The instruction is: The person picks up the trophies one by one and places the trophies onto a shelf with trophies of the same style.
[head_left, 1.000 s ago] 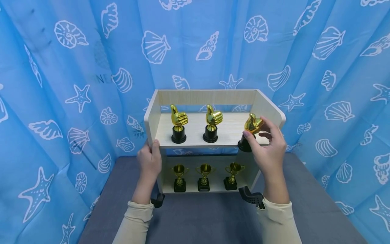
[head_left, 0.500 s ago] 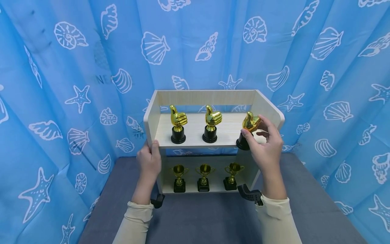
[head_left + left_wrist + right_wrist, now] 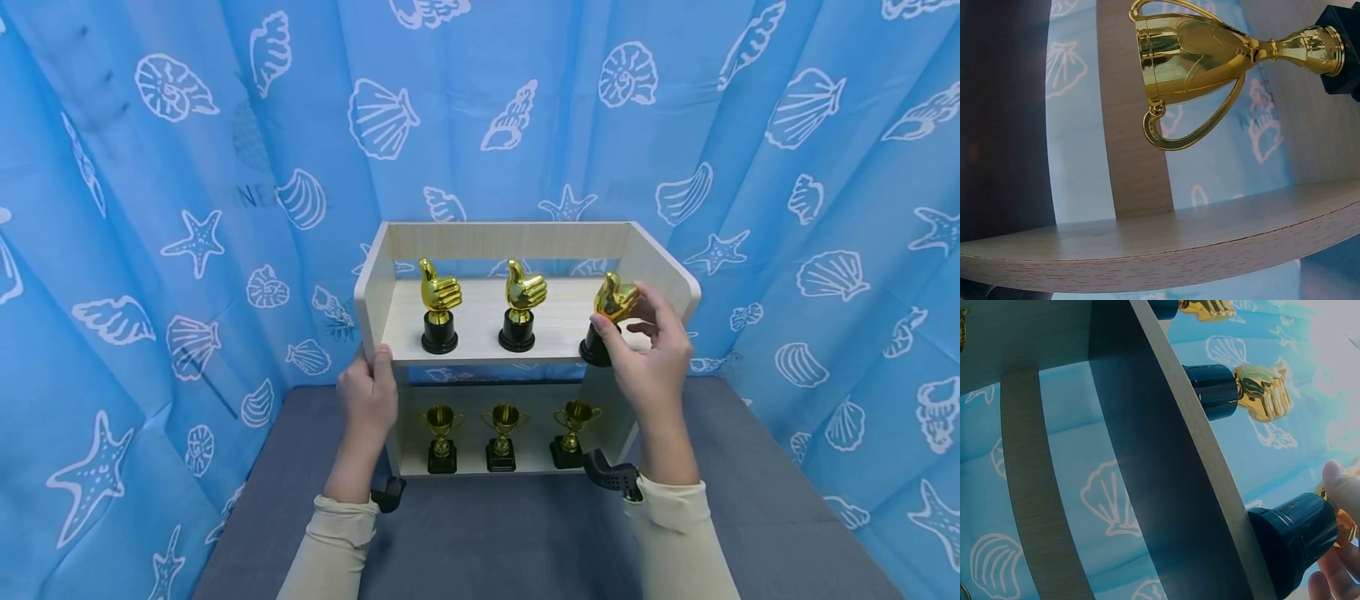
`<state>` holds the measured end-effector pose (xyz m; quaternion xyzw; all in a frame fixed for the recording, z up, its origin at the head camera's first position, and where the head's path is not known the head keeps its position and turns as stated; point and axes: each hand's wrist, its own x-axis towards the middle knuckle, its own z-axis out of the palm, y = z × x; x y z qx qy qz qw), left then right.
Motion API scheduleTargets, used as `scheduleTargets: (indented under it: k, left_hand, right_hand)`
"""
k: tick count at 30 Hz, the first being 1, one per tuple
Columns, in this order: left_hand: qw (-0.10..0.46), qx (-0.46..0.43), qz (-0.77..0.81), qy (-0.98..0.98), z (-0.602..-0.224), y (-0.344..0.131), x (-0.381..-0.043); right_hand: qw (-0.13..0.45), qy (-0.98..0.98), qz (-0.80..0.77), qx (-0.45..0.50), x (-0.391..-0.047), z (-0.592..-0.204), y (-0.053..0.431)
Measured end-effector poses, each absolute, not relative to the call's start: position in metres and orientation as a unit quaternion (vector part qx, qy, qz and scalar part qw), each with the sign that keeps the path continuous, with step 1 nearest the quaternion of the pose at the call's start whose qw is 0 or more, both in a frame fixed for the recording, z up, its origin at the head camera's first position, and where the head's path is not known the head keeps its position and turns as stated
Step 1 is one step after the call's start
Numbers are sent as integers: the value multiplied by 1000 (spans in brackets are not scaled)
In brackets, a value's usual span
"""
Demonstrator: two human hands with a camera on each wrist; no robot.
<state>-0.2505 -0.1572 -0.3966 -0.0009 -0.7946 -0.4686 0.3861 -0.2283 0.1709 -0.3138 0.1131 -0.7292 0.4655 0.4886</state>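
Note:
My right hand [image 3: 654, 354] pinches the gold top of a thumbs-up trophy [image 3: 617, 298] between thumb and fingers, at the right end of the upper shelf. Its black base [image 3: 1294, 534] is slightly tilted and right at the shelf's front edge in the right wrist view. My left hand [image 3: 369, 392] grips the left side panel of the pale wooden shelf unit [image 3: 372, 292], thumb on the front edge and its other fingers hidden behind. Two more thumbs-up trophies stand upright on the upper shelf, one at left [image 3: 440, 304] and one in the middle [image 3: 519, 304].
Three gold cup trophies stand on the lower shelf: left [image 3: 442, 437], middle [image 3: 502, 436] and right [image 3: 570, 433]. The unit stands on a grey tabletop [image 3: 510, 533]. A blue shell-patterned curtain [image 3: 480, 108] hangs behind and on both sides.
My right hand has shifted slightly left and inward with the thumbs-up trophy, whose base has come up and a little left. My left hand keeps its grip on the side panel.

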Motion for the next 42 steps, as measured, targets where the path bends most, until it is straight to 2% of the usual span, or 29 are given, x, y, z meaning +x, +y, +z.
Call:
scheduleTargets:
  k: [5, 13, 26, 42]
  left_hand:
    - [386, -2, -471, -793, -397, -157, -251]
    - [388, -6, -472, -791, -396, -157, -252]
    - [389, -4, -475, -790, -396, -157, -252]
    - [391, 3, -479, -786, -397, -157, -250]
  right_hand:
    - [490, -729, 466, 108, -237, -320, 175]
    - [486, -724, 477, 111, -226, -306, 164]
    - [479, -731, 477, 97, -251, -328, 178]
    - [486, -725, 478, 90, -240, -315, 164]
